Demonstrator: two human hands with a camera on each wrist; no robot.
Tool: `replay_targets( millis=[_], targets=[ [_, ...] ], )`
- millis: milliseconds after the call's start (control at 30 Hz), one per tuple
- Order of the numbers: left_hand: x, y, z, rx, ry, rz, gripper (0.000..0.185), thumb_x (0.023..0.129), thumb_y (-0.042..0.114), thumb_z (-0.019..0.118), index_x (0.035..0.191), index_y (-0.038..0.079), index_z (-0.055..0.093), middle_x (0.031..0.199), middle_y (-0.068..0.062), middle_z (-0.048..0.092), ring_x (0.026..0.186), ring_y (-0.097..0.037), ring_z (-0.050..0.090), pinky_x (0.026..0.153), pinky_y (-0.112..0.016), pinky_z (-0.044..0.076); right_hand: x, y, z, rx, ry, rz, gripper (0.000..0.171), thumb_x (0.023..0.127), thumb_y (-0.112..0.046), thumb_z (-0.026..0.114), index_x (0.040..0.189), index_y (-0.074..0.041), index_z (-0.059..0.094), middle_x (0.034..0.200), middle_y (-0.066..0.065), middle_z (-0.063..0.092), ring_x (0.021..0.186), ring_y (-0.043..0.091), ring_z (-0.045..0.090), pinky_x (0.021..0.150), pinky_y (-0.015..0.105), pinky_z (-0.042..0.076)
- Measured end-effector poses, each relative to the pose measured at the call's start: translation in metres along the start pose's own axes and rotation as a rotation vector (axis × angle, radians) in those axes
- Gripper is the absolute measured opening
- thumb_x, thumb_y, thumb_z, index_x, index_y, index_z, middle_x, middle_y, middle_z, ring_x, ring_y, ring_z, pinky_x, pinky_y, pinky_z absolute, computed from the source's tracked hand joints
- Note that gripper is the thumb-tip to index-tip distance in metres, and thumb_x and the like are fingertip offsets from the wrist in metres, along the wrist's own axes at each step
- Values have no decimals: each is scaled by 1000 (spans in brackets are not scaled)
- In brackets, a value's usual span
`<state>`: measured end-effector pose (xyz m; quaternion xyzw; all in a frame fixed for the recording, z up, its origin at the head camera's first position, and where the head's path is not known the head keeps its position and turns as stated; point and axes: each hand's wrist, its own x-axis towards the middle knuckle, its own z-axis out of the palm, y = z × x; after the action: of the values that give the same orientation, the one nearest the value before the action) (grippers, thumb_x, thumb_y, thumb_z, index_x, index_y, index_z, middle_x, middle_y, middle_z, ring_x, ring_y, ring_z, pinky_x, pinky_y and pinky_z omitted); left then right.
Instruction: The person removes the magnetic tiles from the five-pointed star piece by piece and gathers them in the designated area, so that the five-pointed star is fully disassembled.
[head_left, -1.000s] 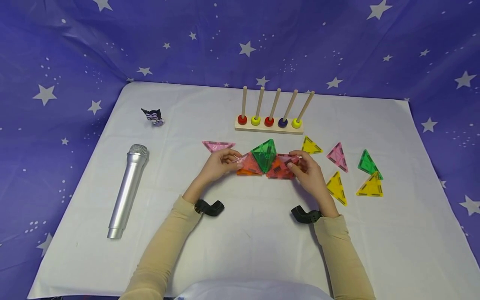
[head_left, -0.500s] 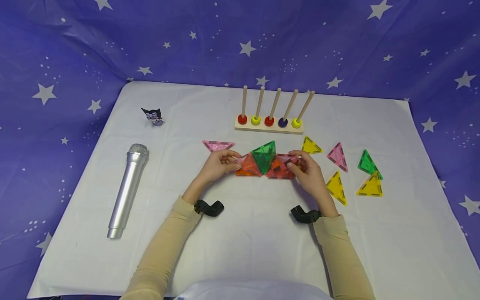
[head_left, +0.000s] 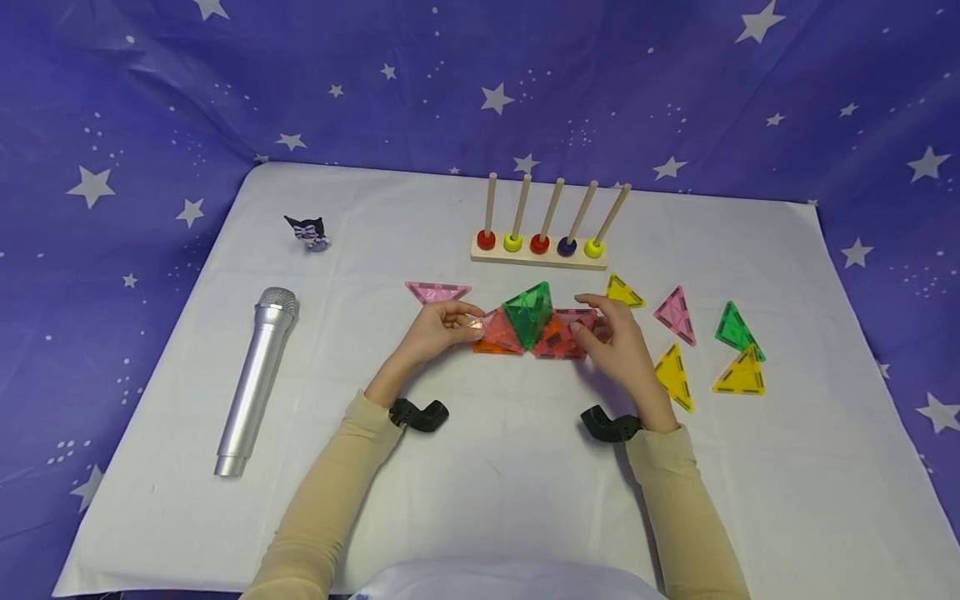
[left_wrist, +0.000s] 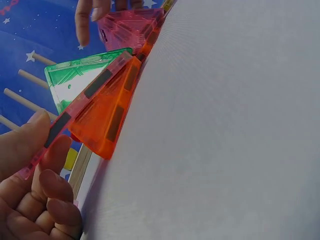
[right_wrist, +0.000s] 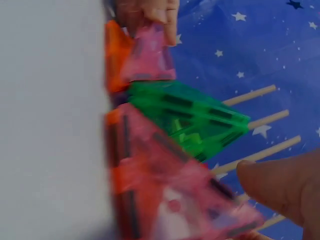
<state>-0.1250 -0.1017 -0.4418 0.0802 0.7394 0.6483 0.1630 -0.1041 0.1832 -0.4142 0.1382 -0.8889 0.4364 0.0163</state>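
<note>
A person's two hands flank a low structure (head_left: 528,317) of translucent magnetic tiles near the middle of a white worktop (head_left: 487,500). At its centre rises a green pyramid (right_wrist: 185,117), with pink and orange tiles on either side. The left hand (head_left: 438,331) pinches the outer end of the left pink tile (left_wrist: 78,106), which slants over an orange triangle (left_wrist: 102,122). The right hand (head_left: 626,346) has thumb and forefinger spread wide beside the right pink tile (right_wrist: 192,192); whether any fingers touch it, the views do not settle. Just beside that hand lies a loose yellow triangle (head_left: 674,379). The likeliest trouble is a parted seam: a tug or twist from the left fingers could break the magnetic hold, and the right pink tile, if unsupported, could sag. A careless sideways brush of the right hand could also shift the yellow triangle.
</note>
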Motion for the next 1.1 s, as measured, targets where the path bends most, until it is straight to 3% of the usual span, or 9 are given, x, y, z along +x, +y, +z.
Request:
replay_targets(
  millis=[133, 267, 433, 733, 1033, 1100],
  targets=[
    [1, 0, 0, -18, -11, -21, 28, 78, 3, 70, 104, -5, 63, 76, -8, 58, 61, -10, 49, 53, -20, 39, 14, -8, -3, 1, -16, -13, 36, 85, -10, 61, 120, -4, 54, 117, 20, 49, 99, 35, 48, 80, 50, 40],
    [1, 0, -1, -43, -30, -28, 29, 78, 1, 69, 104, -8, 62, 76, -12, 58, 60, -10, 48, 53, -23, 39, 31, -14, 0, 31, -97, -38, 36, 87, -19, 62, 119, -7, 56, 115, 15, 56, 104, 32, 49, 85, 46, 39],
    [2, 1, -1, -42, -41, -24, 28, 78, 0, 68, 105, -8, 62, 74, -9, 57, 60, -10, 47, 54, -23, 39, 47, -21, 6, 20, -167, 44, 40, 85, -34, 63, 119, -13, 57, 108, 9, 60, 96, 25, 55, 79, 39, 46],
    [1, -2, -3, 14, -18, 9, 27, 79, 4, 69, 104, -4, 63, 77, -7, 59, 64, -10, 50, 55, -19, 41, 56, -31, 15, -89, -164, 154, 35, 84, -32, 65, 111, -10, 61, 103, 11, 62, 88, 27, 60, 73, 40, 49],
    [-2, -3, -5, -25, -15, -68, 31, 79, 2, 68, 108, -7, 62, 83, -17, 61, 64, -11, 54, 56, -20, 43, 54, -25, 19, -89, -171, 182, 36, 84, -36, 64, 111, -12, 61, 104, 9, 62, 89, 25, 60, 74, 39, 49],
    [-5, 4, -4, -32, -17, -77, 30, 80, 1, 67, 108, -8, 61, 83, -17, 61, 64, -12, 54, 57, -21, 44, 54, -24, 19, -92, -168, 179, 36, 84, -36, 64, 111, -12, 60, 104, 10, 62, 89, 25, 60, 74, 39, 49]
  ],
)
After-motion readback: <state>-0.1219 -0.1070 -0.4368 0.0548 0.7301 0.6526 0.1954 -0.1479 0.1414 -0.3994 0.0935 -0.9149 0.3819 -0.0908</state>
